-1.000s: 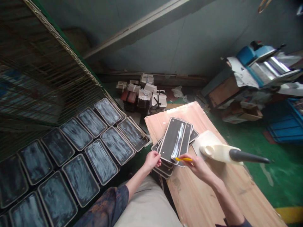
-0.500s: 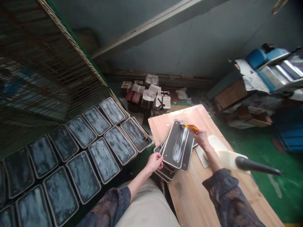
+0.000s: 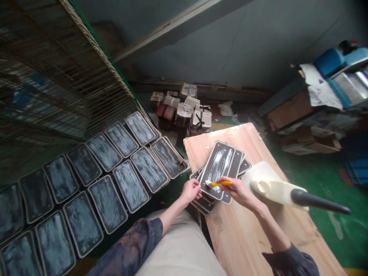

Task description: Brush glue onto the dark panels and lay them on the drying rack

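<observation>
A stack of black rectangular panels with pale rims lies on a wooden board (image 3: pixel 250 230). The top panel (image 3: pixel 219 163) is streaked with white paste. My right hand (image 3: pixel 237 190) is closed on a yellow-handled brush (image 3: pixel 220 184), its bristles on the near end of that panel. My left hand (image 3: pixel 190 190) pinches the stack's near left corner. A cream glue bottle with a long black nozzle (image 3: pixel 283 190) lies on its side on the board, just right of my right hand.
Several paste-coated black panels (image 3: pixel 126 168) lie in rows on a wire rack (image 3: pixel 71 88) to the left. Small ribboned boxes (image 3: pixel 184 109) are piled on the floor by the wall. Cardboard and blue machinery (image 3: pixel 324 88) stand at the right on green floor.
My right hand drew the brush from the panel's far end back to its near end, spreading white paste along it. My left hand stayed at the stack's corner.
</observation>
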A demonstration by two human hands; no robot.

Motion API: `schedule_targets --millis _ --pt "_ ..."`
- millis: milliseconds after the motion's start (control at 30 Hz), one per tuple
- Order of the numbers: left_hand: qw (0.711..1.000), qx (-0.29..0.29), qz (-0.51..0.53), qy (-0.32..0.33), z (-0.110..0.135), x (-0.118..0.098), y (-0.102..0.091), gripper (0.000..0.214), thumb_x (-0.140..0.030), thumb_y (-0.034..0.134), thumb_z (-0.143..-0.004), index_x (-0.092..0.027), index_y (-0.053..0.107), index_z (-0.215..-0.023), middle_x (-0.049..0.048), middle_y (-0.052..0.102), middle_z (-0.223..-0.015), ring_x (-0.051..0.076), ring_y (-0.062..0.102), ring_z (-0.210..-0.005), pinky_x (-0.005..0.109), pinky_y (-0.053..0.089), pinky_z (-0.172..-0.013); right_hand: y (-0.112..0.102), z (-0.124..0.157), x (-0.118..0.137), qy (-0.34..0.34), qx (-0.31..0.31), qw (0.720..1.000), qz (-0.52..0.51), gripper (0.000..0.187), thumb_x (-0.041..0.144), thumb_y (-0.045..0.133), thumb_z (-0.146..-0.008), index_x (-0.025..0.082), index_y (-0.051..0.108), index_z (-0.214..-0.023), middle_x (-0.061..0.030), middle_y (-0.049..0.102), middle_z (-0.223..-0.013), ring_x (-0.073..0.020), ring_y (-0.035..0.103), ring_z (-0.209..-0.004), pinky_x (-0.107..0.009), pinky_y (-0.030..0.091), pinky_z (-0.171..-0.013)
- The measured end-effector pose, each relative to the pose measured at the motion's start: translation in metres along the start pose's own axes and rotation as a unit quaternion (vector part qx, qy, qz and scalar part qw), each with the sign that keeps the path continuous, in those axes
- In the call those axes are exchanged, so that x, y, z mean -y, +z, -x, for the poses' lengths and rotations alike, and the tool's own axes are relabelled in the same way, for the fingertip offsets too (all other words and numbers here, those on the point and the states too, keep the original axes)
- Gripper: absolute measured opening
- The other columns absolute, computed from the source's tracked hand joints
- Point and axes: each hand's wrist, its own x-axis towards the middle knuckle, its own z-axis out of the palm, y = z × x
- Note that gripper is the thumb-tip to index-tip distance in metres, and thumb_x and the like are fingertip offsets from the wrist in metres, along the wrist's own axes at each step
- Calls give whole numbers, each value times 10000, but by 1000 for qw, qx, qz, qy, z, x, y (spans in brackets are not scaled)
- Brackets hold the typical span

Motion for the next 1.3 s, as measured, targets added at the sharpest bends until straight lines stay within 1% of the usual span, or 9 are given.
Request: schedule_targets --millis 133,300,433,600,867,967,1067,1200,1300 --pt "1000 -1 7 6 -1 1 0 128 -191 572 -820 -165 461 -762 -30 575 -522 100 589 -415 162 439 -392 -1 -2 -3 36 23 992 -117 292 428 514 -899 214 624 -1065 -19 684 -812 -173 657 -705 -265 522 -651" --pt "1000 2 -1 17 -3 2 0 87 -140 553 -804 -163 476 -772 -28 576 -525 108 578 -397 182 450 -379 -5 -25 -27 53 -37 977 -202 375 503 563 -850 184 615 -1041 -40 679 -835 -191 663 -739 -313 547 -701" --pt "1000 1 -4 22 -5 1 0 86 -159 559 -801 -165 475 -786 -34 570 -523 105 574 -389 175 443 -371 -13 -44 -42 37 -104 982 -154 408 544 562 -838 194 620 -1039 -44 679 -837 -204 667 -730 -328 546 -694" --pt "1000 7 -5 20 -8 3 -1 77 -170 550 -800 -164 475 -820 -40 562 -510 104 564 -372 174 438 -362 -24 -60 -51 22 -181 980 -74 353 528 546 -859 227 634 -1022 -30 691 -817 -213 681 -751 -315 536 -691" --pt "999 17 6 29 -9 5 -2 102 -154 543 -783 -166 471 -853 -47 568 -510 105 561 -369 174 436 -354 -35 -73 -58 -11 -227 973 27 345 489 510 -894 248 611 -1120 -35 694 -868 -211 676 -735 -309 528 -633" --pt "999 19 6 29 -8 3 -2 101 -121 506 -783 -164 465 -865 -50 565 -508 100 550 -359 168 430 -341 -39 -78 -62 -39 -255 962 89 318 449 478 -915 256 612 -1129 -40 689 -976 -212 675 -765 -316 528 -639" --pt "999 21 4 27 -7 2 -1 101 -117 498 -788 -163 463 -872 -53 560 -509 93 544 -355 163 430 -339 -43 -87 -65 -70 -287 942 160 281 395 446 -933 257 627 -1099 -37 677 -1037 -224 661 -887 -339 525 -750" --pt "999 22 1 33 -7 1 -1 94 -158 528 -797 -163 469 -869 -51 560 -516 91 542 -354 162 428 -339 -42 -93 -66 -72 -282 930 222 261 333 418 -948 263 623 -1094 -35 671 -1052 -222 648 -934 -326 515 -768" --pt "999 18 0 33 -7 1 -1 109 -159 534 -792 -160 475 -884 -51 560 -514 97 551 -361 163 427 -340 -34 -86 -61 -65 -241 941 229 239 327 433 -944 256 619 -1076 -35 676 -1022 -214 659 -866 -305 508 -705"
